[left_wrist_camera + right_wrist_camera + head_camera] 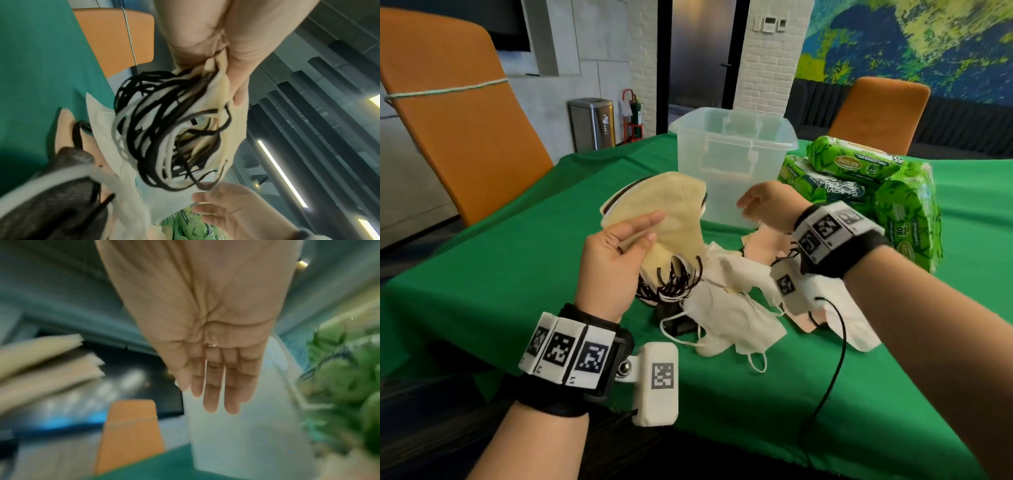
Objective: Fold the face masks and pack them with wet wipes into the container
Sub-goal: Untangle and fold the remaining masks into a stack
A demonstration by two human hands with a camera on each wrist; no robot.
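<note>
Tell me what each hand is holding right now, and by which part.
The left hand grips a stack of folded beige masks near its lower end, where the ear loops bunch, thumb across the front. The right hand is flat and holds nothing.

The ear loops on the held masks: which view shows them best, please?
The left wrist view: the ear loops fill its centre, dark and white strands tangled. The head view shows them small below the left hand; the right wrist view shows none.

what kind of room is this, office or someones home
Most likely an office or meeting room, not a home: orange chairs stand around a large table under a green cloth, a steel bin stands beside a fire extinguisher, and a painted mural covers the far wall.
</note>
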